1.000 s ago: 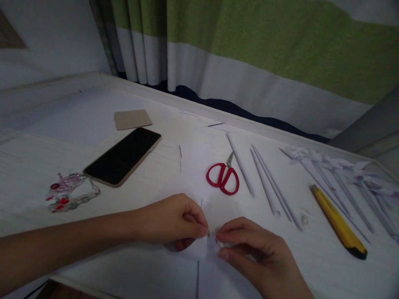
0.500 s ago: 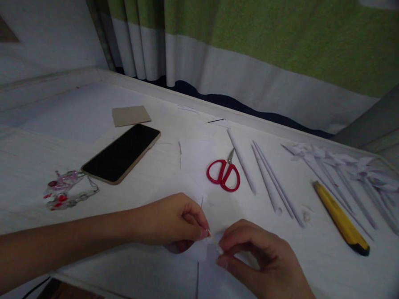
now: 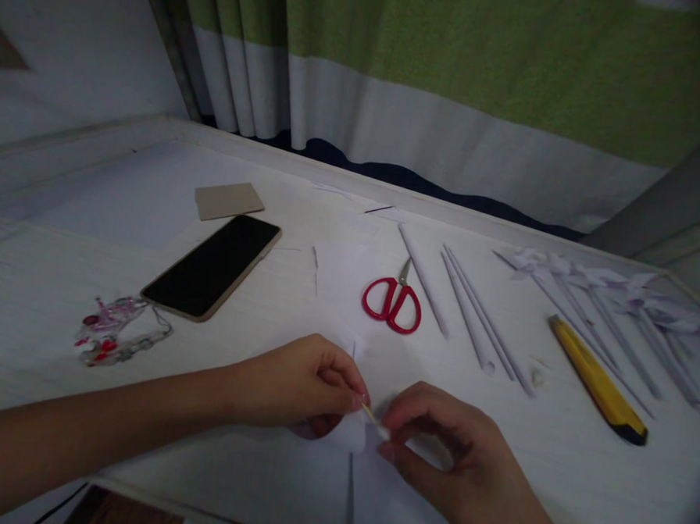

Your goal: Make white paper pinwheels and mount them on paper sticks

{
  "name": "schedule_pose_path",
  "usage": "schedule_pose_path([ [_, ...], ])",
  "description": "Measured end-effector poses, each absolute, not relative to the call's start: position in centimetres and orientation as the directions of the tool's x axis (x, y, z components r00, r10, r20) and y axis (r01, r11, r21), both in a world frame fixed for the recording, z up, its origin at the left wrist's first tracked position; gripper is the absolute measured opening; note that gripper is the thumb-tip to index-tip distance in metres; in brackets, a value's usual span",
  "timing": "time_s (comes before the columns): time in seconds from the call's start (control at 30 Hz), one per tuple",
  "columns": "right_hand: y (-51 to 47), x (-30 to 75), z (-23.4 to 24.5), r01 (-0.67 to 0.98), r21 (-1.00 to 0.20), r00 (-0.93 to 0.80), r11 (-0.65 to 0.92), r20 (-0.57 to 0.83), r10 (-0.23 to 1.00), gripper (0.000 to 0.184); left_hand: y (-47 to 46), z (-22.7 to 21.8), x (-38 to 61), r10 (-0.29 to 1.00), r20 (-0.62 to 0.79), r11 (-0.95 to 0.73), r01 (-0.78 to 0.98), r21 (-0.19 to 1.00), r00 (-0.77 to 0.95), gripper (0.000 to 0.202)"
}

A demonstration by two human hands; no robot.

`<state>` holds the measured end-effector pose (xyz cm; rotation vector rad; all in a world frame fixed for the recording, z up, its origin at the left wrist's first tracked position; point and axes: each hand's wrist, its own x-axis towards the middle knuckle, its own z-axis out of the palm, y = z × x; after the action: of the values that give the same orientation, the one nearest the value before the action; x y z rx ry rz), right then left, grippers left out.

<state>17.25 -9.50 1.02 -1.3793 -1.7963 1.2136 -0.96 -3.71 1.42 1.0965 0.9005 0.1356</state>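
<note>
My left hand (image 3: 323, 386) is closed in a pinch on one end of a thin pale-yellow strip (image 3: 370, 414), whose exact kind I cannot make out. The strip slants down to a whitish end between the thumb and fingertip of my right hand (image 3: 440, 446), which is curled around it. White paper (image 3: 340, 441) lies beneath both hands, partly hidden by the left one. Just beyond them rest red-handled scissors (image 3: 392, 303), blades pointing away.
Rolled paper tubes (image 3: 470, 315) lie right of the scissors. A yellow utility knife (image 3: 596, 380) sits farther right, beside several paper sticks with folded white ends (image 3: 636, 289). To the left are a phone (image 3: 214, 267), a beaded strap (image 3: 117, 336) and a beige card (image 3: 229, 201).
More of the pale-yellow strip shows between my hands. My right fingertips have shifted very slightly, and the paper edge below the left hand has moved a little. Other things stay put.
</note>
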Motion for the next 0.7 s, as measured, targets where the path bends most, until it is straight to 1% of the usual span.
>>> schedule_pose_path([
  [0.23, -9.3, 17.4, 1.6, 0.466, -0.869, -0.364, 0.166, -0.017, 0.931, 0.014, -4.0, 1.6, -1.0, 0.52, -0.522, 0.469, 0.285, 0.836, 0.676, 0.013],
  [0.43, -9.4, 17.6, 1.3, 0.465, -0.833, -0.411, 0.301, 0.098, 0.906, 0.017, -4.2, 1.7, -1.1, 0.516, -0.487, 0.397, 0.308, 0.865, 0.704, 0.015],
  [0.57, -9.7, 17.7, 1.5, 0.464, -0.799, -0.464, 0.383, 0.149, 0.873, 0.016, -4.5, 1.6, -1.1, 0.522, -0.493, 0.371, 0.336, 0.866, 0.696, 0.016],
  [0.7, -9.9, 17.4, 1.6, 0.41, -0.807, -0.473, 0.424, 0.209, 0.856, 0.014, -4.7, 1.6, -1.0, 0.51, -0.488, 0.363, 0.336, 0.869, 0.709, 0.017],
])
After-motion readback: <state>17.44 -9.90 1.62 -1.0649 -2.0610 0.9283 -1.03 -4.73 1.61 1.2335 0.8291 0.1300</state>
